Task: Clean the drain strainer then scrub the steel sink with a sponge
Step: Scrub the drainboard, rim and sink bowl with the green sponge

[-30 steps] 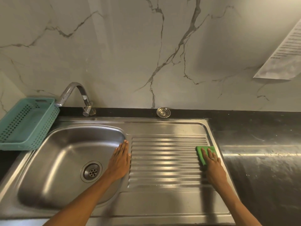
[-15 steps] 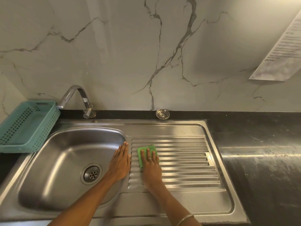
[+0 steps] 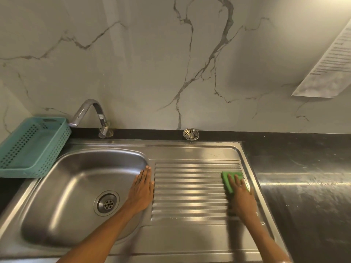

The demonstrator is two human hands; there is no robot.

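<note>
The steel sink has a bowl on the left and a ribbed drainboard on the right. A round drain strainer lies on the dark ledge behind the drainboard, apart from both hands. The bowl's drain sits at its bottom. My left hand rests flat, fingers together, on the rim between bowl and drainboard, holding nothing. At the drainboard's right end my right hand presses down on a green sponge, which it partly covers.
A teal perforated basket stands on the counter left of the bowl. The curved tap rises behind the bowl. Dark wet countertop extends right of the sink. A printed sheet hangs on the marble wall.
My right hand slid the sponge from the right end of the drainboard to its left end, then back to the right end. My left hand stayed on the rim.
</note>
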